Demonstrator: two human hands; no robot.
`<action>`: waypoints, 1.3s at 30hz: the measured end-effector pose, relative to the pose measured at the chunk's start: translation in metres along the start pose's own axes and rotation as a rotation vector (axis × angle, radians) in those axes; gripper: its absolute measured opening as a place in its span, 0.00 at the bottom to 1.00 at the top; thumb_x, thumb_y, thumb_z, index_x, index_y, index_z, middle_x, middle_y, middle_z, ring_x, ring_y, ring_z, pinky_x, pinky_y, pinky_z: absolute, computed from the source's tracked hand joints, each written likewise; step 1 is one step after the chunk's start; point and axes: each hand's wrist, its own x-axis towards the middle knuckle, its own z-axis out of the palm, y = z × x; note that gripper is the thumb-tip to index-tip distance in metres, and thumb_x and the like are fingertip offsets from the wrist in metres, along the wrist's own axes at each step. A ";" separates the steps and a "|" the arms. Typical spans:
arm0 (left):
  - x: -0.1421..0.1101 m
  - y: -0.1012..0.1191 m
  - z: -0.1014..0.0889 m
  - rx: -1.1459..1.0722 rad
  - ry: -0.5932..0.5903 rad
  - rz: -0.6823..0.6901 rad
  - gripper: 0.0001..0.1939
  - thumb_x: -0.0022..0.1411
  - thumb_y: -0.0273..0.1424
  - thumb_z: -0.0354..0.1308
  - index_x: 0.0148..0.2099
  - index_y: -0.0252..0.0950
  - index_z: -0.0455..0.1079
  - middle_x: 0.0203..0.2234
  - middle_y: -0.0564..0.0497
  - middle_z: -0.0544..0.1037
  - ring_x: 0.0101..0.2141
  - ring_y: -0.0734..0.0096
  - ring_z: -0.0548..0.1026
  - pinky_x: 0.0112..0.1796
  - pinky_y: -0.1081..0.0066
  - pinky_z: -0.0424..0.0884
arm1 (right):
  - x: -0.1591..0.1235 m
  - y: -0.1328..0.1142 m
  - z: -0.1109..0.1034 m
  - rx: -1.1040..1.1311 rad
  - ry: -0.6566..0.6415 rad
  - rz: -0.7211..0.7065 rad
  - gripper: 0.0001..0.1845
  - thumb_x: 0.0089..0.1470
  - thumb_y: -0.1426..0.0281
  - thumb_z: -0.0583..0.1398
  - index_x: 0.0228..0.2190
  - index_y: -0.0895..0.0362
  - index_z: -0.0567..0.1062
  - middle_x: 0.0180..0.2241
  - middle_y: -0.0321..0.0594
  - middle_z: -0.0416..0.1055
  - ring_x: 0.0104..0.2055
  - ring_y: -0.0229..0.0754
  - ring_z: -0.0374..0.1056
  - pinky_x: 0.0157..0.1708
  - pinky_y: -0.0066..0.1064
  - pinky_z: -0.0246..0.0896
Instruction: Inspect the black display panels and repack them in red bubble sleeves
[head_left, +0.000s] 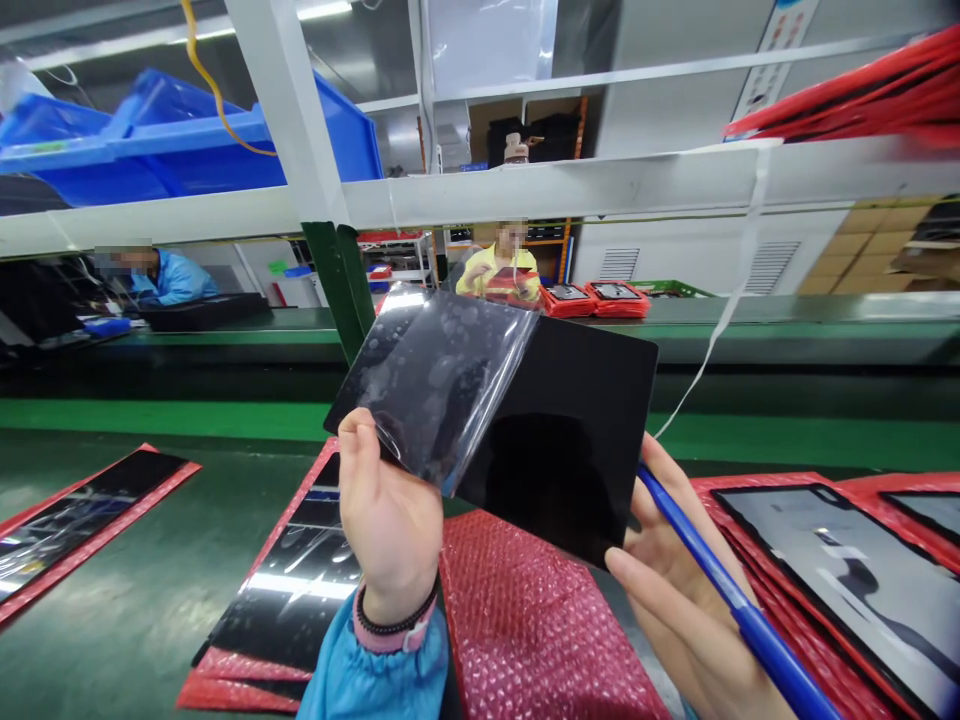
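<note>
A black glass panel (566, 430) is held up tilted before me. Clear protective film (435, 385) lies over its left half, bubbled, with a creased edge near the middle; the right half is bare and glossy. My left hand (394, 515) is closed at the panel's lower left edge, thumb on the film; its other fingers are hidden behind. My right hand (690, 590) pinches the panel's lower right corner between thumb and fingers. A blue pen-like stick (739, 600) lies across that same hand, held along the fingers.
Below lies a red bubble-wrap bag (540, 620). Black panels on red wrap lie left, one nearby (292, 570) and one farther (82, 520). Stacked screens in red bags (847, 570) stand right. A white shelf rail (570, 190) crosses above; a yellow-clad person (495, 270) sits opposite.
</note>
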 end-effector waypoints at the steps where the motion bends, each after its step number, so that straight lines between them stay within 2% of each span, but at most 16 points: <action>1: 0.001 0.000 0.000 0.004 0.005 -0.011 0.03 0.61 0.30 0.59 0.37 0.39 0.73 0.36 0.57 0.77 0.41 0.76 0.74 0.44 0.74 0.71 | 0.000 0.000 0.000 -0.013 0.004 0.003 0.33 0.56 0.72 0.59 0.59 0.36 0.57 0.64 0.36 0.55 0.62 0.50 0.59 0.50 0.42 0.68; 4: 0.005 0.001 0.000 0.018 0.017 -0.056 0.02 0.59 0.30 0.60 0.36 0.39 0.73 0.35 0.57 0.76 0.41 0.74 0.73 0.46 0.71 0.70 | 0.001 0.003 -0.002 -0.053 0.013 0.011 0.34 0.56 0.70 0.59 0.60 0.38 0.55 0.62 0.40 0.59 0.57 0.50 0.66 0.49 0.41 0.69; 6: 0.008 0.001 -0.001 0.024 0.000 -0.079 0.02 0.58 0.29 0.60 0.35 0.38 0.73 0.33 0.57 0.76 0.39 0.75 0.74 0.46 0.71 0.70 | 0.002 0.005 -0.005 -0.109 0.021 -0.008 0.33 0.56 0.68 0.60 0.60 0.40 0.56 0.58 0.42 0.66 0.52 0.49 0.70 0.47 0.40 0.70; 11: 0.017 -0.003 -0.002 0.076 -0.015 -0.077 0.02 0.56 0.28 0.60 0.34 0.37 0.74 0.32 0.57 0.76 0.36 0.76 0.74 0.43 0.77 0.69 | 0.003 0.004 -0.012 -0.301 0.012 -0.032 0.23 0.55 0.62 0.60 0.52 0.46 0.67 0.42 0.42 0.76 0.47 0.50 0.73 0.43 0.38 0.73; 15: 0.024 -0.007 -0.006 0.154 0.020 0.015 0.03 0.54 0.26 0.59 0.31 0.37 0.74 0.29 0.57 0.76 0.36 0.76 0.73 0.44 0.78 0.67 | 0.006 -0.001 -0.016 -0.323 -0.031 -0.015 0.15 0.56 0.60 0.60 0.45 0.48 0.71 0.40 0.42 0.77 0.45 0.51 0.74 0.43 0.38 0.73; 18: 0.031 -0.010 -0.010 0.200 0.009 0.028 0.04 0.54 0.26 0.58 0.29 0.37 0.74 0.27 0.57 0.74 0.34 0.76 0.72 0.44 0.76 0.67 | 0.009 -0.004 -0.017 -0.289 -0.070 -0.023 0.16 0.55 0.59 0.60 0.46 0.48 0.73 0.43 0.41 0.77 0.46 0.53 0.74 0.46 0.41 0.72; 21: 0.041 -0.014 -0.015 0.197 -0.017 -0.025 0.02 0.51 0.27 0.59 0.28 0.36 0.73 0.27 0.57 0.73 0.33 0.77 0.71 0.42 0.76 0.67 | 0.008 -0.008 -0.017 -0.304 -0.032 -0.054 0.18 0.55 0.58 0.60 0.47 0.47 0.74 0.43 0.40 0.77 0.47 0.54 0.73 0.46 0.43 0.71; 25: 0.057 -0.023 -0.027 0.213 -0.088 -0.034 0.03 0.47 0.29 0.61 0.26 0.34 0.71 0.25 0.56 0.71 0.32 0.76 0.70 0.41 0.75 0.68 | 0.004 -0.010 -0.021 -0.435 0.024 -0.035 0.16 0.54 0.56 0.60 0.42 0.49 0.78 0.34 0.39 0.79 0.38 0.54 0.75 0.36 0.41 0.72; 28: 0.067 -0.033 -0.038 0.228 -0.094 -0.014 0.04 0.47 0.28 0.63 0.26 0.34 0.70 0.27 0.55 0.73 0.34 0.74 0.72 0.42 0.72 0.68 | 0.000 -0.004 -0.029 -0.509 0.042 0.011 0.17 0.52 0.53 0.61 0.37 0.50 0.79 0.27 0.39 0.78 0.33 0.54 0.75 0.32 0.40 0.72; 30: 0.072 -0.038 -0.044 0.233 -0.100 0.004 0.05 0.48 0.27 0.63 0.27 0.34 0.69 0.29 0.55 0.74 0.35 0.73 0.72 0.42 0.70 0.69 | -0.002 0.002 -0.035 -0.523 0.077 0.027 0.18 0.51 0.53 0.61 0.37 0.50 0.79 0.29 0.39 0.78 0.35 0.56 0.75 0.34 0.41 0.72; 34: 0.074 -0.037 -0.044 0.237 -0.132 0.011 0.04 0.48 0.27 0.62 0.25 0.34 0.68 0.27 0.54 0.72 0.33 0.74 0.71 0.40 0.73 0.69 | -0.007 0.009 -0.041 -0.528 0.180 0.027 0.19 0.48 0.55 0.64 0.41 0.49 0.78 0.38 0.40 0.79 0.44 0.60 0.73 0.42 0.45 0.70; 39: 0.073 -0.030 -0.036 0.230 -0.184 -0.017 0.05 0.46 0.30 0.60 0.25 0.34 0.68 0.25 0.54 0.68 0.30 0.75 0.69 0.36 0.75 0.69 | -0.006 0.004 -0.038 -0.445 0.104 0.082 0.20 0.51 0.52 0.60 0.38 0.51 0.80 0.34 0.41 0.80 0.42 0.60 0.74 0.42 0.48 0.70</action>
